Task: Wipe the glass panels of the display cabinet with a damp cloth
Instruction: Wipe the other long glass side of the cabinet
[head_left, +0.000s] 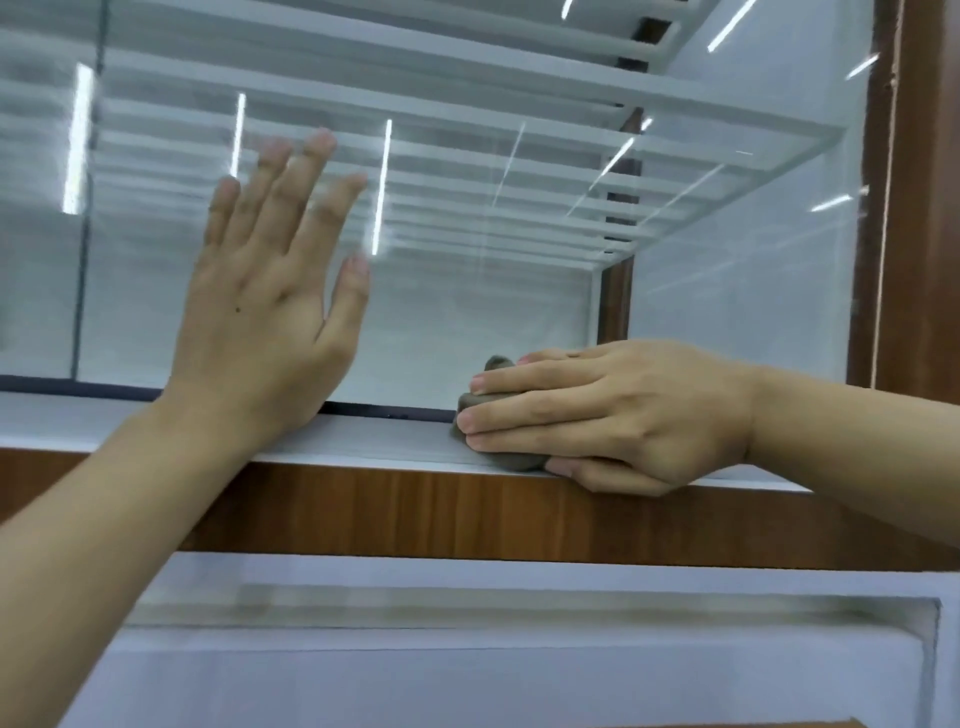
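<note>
The display cabinet's glass panel fills the upper view and reflects ceiling slats and light strips. My left hand lies flat against the glass with straight, spread fingers, its heel at the lower frame. My right hand holds a bunched grey-brown cloth at the bottom edge of the glass, on the white ledge. Its fingers cover most of the cloth and the thumb curls underneath at the ledge's front edge.
A brown wooden band runs under the ledge, with a white recessed panel below it. A brown wooden upright borders the glass on the right. A dark vertical seam divides the glass at the left.
</note>
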